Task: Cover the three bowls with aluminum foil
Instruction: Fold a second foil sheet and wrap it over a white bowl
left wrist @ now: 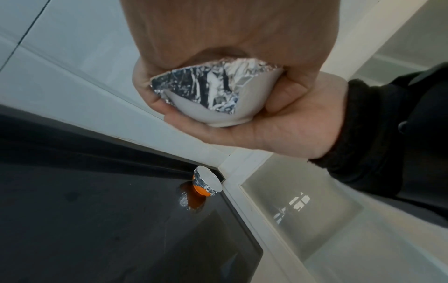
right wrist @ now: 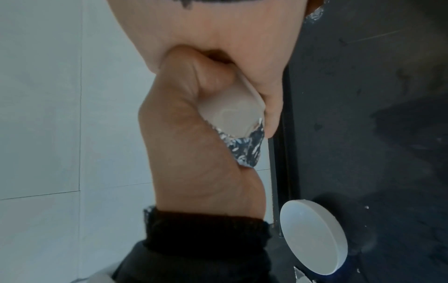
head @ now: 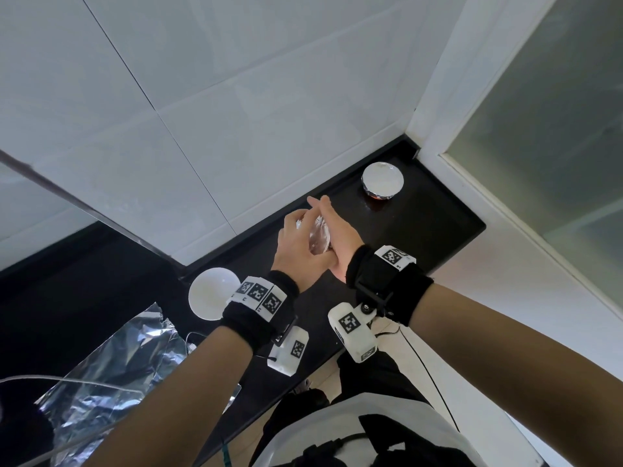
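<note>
Black glossy worktop [head: 421,230] runs below white wall tiles [head: 202,96] to a frosted glass pane [head: 556,129]. Above it, a small white bowl [left wrist: 218,113] with crumpled foil [left wrist: 208,86] over its rim and side is held off the surface between both hands. Left hand [head: 300,244] curls round its upper side; right hand [left wrist: 278,124] cups its base and far side, fingers wrapped against it. Orange bowl [left wrist: 201,188], foil-covered, stands in the far corner, well apart. Uncovered white bowl [head: 210,293] sits near the left wrist. Loose foil sheet [head: 111,375] lies nearest the person, on the left.
</note>
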